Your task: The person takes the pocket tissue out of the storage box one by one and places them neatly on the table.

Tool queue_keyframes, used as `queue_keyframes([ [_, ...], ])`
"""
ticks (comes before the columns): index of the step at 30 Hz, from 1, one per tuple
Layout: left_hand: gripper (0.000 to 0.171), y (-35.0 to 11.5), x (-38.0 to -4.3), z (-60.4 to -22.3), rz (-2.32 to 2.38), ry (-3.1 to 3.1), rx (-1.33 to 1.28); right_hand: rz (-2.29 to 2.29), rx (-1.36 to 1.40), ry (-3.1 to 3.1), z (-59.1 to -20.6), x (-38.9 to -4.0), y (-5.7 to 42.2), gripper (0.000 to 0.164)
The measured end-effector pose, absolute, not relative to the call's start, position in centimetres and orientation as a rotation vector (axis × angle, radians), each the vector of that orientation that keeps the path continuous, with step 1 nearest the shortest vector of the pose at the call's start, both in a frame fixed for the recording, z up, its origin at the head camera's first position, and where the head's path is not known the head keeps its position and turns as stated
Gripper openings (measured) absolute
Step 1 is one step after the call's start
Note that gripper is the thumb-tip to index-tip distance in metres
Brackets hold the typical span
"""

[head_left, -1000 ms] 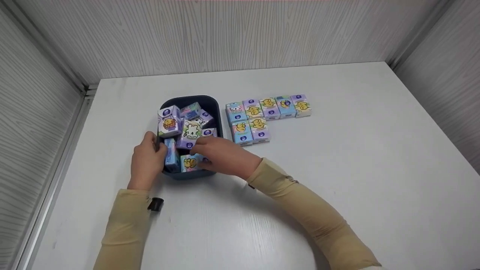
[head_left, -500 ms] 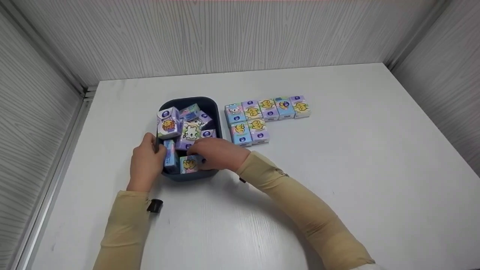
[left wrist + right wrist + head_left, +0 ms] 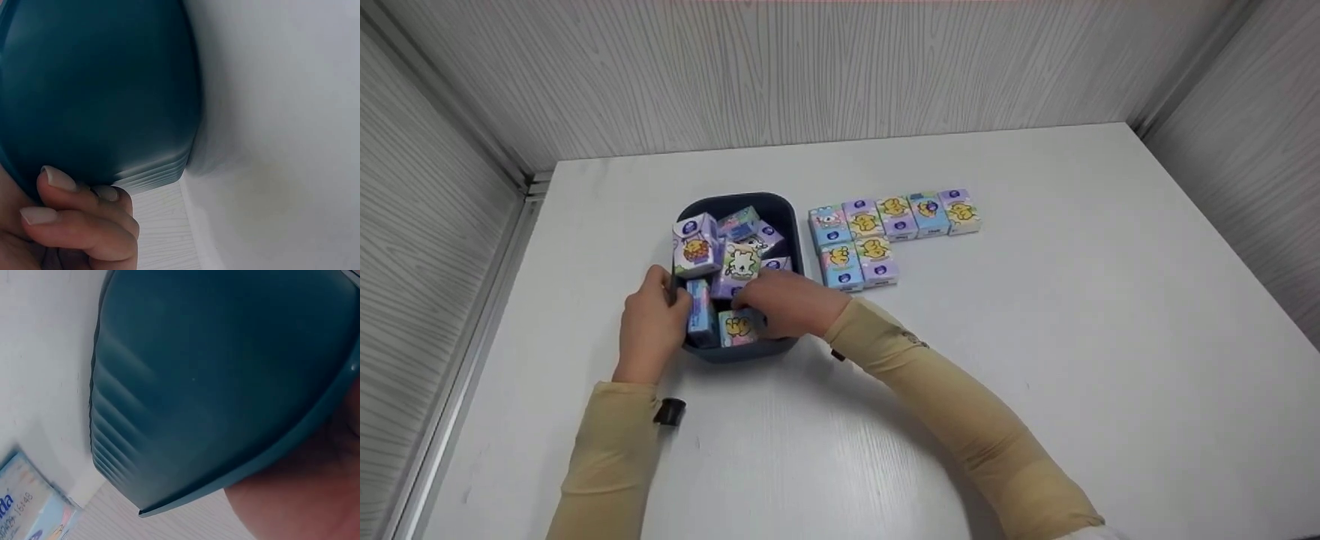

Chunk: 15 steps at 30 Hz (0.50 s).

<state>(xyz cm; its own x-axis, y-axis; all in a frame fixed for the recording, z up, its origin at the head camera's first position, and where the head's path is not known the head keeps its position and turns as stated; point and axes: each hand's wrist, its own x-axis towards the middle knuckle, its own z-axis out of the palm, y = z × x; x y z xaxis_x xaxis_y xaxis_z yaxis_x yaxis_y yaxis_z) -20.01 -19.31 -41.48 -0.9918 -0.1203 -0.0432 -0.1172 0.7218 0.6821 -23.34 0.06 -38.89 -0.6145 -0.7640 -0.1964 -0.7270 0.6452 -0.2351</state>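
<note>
A dark blue plastic bin (image 3: pixel 739 354) holds several small tissue packs in a jumble, among them a purple pack (image 3: pixel 695 247) high at its left side. My left hand (image 3: pixel 651 326) grips the bin's left wall, fingers outside and thumb over the rim, beside a blue pack (image 3: pixel 701 311) standing on edge. In the left wrist view its curled fingers (image 3: pixel 84 230) lie against the outer wall. My right hand (image 3: pixel 791 304) reaches over the right rim, fingers bent down by a pack with yellow ducks (image 3: pixel 736 328). Its fingertips are largely hidden, so I cannot tell whether they pinch a pack.
Right of the bin, on the white table (image 3: pixel 1035 315), tissue packs lie flat side by side: a back row of several, from a blue pack (image 3: pixel 831 225) to a purple pack (image 3: pixel 960 212), and two in front, including a blue pack (image 3: pixel 842 268). Panels stand behind and at both sides.
My right hand and forearm have shifted slightly left, further over the bin, with the fingers at its lower right. The left hand keeps its grip, and the packs on the table stay put.
</note>
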Motion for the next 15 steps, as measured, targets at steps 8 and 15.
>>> queue_keyframes([
  [8,0.017,-19.29,-19.89,-41.59,-1.12,-2.891,0.176,-0.225,-1.312,2.575,-38.69,-23.47,0.4,0.042],
  [15,0.02,-19.35,-19.98,-41.56,-1.139,-2.916,0.198,-0.329,-1.217,2.522,-38.27,-23.56,0.58,0.052],
])
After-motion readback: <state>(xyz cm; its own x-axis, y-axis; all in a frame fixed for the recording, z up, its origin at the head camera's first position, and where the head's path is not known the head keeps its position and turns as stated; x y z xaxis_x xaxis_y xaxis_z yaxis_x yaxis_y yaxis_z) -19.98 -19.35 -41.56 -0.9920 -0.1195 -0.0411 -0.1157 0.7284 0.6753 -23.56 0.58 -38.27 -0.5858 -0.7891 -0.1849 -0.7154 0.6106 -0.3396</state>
